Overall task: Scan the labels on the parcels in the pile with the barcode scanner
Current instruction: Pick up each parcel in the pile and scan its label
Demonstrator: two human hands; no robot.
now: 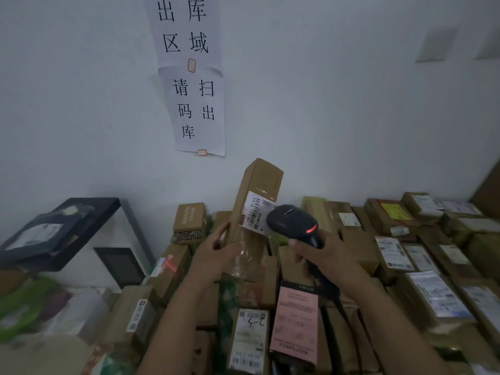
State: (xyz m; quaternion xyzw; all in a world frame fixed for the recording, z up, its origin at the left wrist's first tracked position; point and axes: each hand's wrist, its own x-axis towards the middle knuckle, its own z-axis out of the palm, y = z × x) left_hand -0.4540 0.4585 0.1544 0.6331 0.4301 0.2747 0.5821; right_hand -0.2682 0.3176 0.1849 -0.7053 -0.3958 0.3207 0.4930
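1. Cardboard parcel [257, 185], long and brown, is raised above the middle of the pile [359, 253], tilted with its top end leaning right.
2. Left hand [216, 255] grasps the parcel's lower end, fingers curled round its left edge.
3. White label [255, 212] sits on the parcel's facing side, its right part hidden behind the scanner's head.
4. Right hand [322, 255] is clenched round the handle of the black scanner [292, 220], whose head is just beside the label; a red light glows on it.
5. Paper signs [194, 77] hang on the wall beyond the pile's far edge.
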